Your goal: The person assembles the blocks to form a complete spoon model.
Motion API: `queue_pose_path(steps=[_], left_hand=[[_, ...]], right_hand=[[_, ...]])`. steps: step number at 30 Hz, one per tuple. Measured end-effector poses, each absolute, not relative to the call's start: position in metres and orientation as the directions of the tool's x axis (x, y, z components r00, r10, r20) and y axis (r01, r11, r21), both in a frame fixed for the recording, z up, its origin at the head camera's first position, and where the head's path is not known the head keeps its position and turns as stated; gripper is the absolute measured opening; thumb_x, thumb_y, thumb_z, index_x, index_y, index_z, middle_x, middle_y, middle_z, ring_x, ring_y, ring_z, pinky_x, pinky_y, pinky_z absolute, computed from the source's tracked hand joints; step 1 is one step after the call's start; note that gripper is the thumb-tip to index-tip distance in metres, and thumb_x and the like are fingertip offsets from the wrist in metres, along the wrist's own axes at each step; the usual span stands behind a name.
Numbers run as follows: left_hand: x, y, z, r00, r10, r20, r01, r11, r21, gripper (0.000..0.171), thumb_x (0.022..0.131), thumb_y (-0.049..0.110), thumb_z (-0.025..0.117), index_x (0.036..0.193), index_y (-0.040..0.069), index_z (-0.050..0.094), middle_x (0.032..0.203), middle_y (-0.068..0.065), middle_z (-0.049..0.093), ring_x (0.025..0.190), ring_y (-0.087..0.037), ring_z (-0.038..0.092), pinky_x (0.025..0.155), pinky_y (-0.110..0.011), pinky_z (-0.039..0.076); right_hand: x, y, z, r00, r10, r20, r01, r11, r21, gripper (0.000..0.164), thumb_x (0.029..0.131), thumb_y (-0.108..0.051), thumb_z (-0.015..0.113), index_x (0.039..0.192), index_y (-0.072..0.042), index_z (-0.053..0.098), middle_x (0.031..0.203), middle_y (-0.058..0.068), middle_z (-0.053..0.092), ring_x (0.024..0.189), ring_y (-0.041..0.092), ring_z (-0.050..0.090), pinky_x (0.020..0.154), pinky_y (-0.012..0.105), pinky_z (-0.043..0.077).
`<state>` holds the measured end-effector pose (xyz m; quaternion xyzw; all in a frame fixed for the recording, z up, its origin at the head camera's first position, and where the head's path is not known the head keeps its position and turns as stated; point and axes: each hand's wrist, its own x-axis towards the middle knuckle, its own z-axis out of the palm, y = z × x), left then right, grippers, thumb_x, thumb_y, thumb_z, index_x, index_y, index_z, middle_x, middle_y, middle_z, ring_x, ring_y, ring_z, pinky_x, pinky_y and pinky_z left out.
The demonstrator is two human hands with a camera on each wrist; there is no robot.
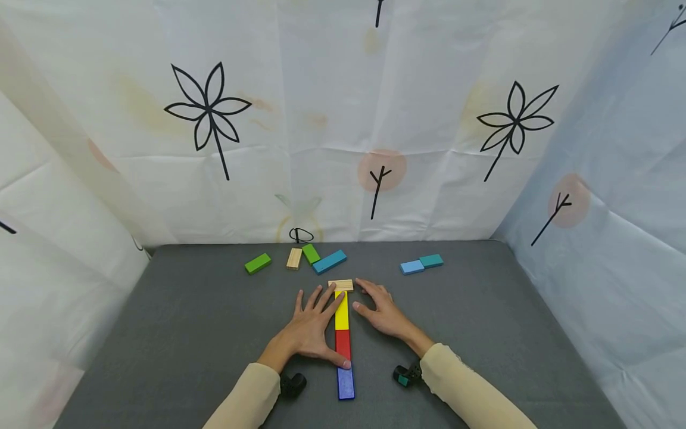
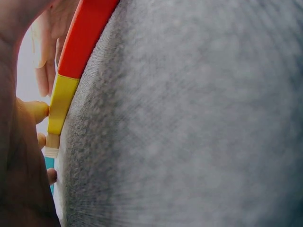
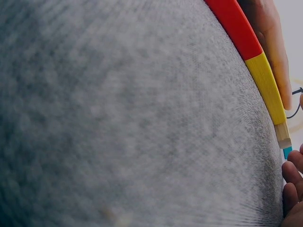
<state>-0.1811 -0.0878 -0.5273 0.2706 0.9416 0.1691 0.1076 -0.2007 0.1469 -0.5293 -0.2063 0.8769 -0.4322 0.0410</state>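
Note:
A blue block [image 1: 345, 383], a red block [image 1: 343, 344] and a yellow block [image 1: 342, 316] lie end to end in a line on the grey table. Across the line's far end sits a plain wooden block [image 1: 343, 285]. My left hand [image 1: 311, 329] is spread along the line's left side, its thumb over the red-blue joint and its index finger at the yellow block. In the left wrist view a fingertip touches the yellow block [image 2: 61, 104]. To the right of the line, my right hand [image 1: 383, 311] has relaxed fingers, its fingertips near the wooden block's right end, holding nothing.
Toward the table's back lie a green block [image 1: 258, 263], a second wooden block [image 1: 294, 259], another green block [image 1: 311, 254] and a teal-blue block [image 1: 329, 261]. At the back right a light blue block [image 1: 412, 267] meets a teal block [image 1: 431, 260]. A printed cloth [image 1: 332, 119] hangs behind.

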Motion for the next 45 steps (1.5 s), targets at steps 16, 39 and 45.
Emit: queue_pose_path(steps=[16, 39, 45], left_hand=[[-0.182, -0.09, -0.531, -0.831, 0.545, -0.114, 0.466, 0.793, 0.393, 0.132, 0.059, 0.091, 0.068, 0.164, 0.028, 0.02, 0.171, -0.003, 0.004, 0.154, -0.04, 0.004, 0.112, -0.073, -0.007], [-0.182, -0.091, -0.533, -0.83, 0.551, -0.09, 0.476, 0.782, 0.402, 0.133, 0.057, 0.093, 0.067, 0.164, 0.029, 0.018, 0.171, 0.002, 0.003, 0.155, -0.036, 0.003, 0.112, -0.073, -0.008], [-0.183, -0.091, -0.533, -0.831, 0.55, -0.082, 0.478, 0.781, 0.401, 0.133, 0.057, 0.092, 0.067, 0.164, 0.029, 0.019, 0.171, 0.001, 0.003, 0.155, -0.036, 0.004, 0.112, -0.073, -0.009]], right_hand=[[-0.221, 0.152, -0.522, -0.898, -0.417, 0.14, -0.349, 0.481, -0.804, 0.057, 0.103, -0.021, 0.061, 0.152, 0.002, 0.042, 0.15, 0.021, 0.047, 0.119, 0.036, 0.057, 0.095, 0.052, 0.049], [-0.307, 0.124, -0.496, -0.862, -0.506, 0.029, -0.383, 0.614, -0.69, 0.057, 0.102, -0.014, 0.063, 0.154, -0.004, 0.042, 0.157, 0.018, 0.039, 0.142, 0.038, 0.04, 0.112, 0.055, 0.037], [-0.313, 0.115, -0.496, -0.825, -0.563, 0.046, -0.443, 0.595, -0.671, 0.059, 0.1, -0.008, 0.065, 0.153, 0.0, 0.042, 0.16, 0.02, 0.035, 0.146, 0.039, 0.034, 0.115, 0.055, 0.032]])
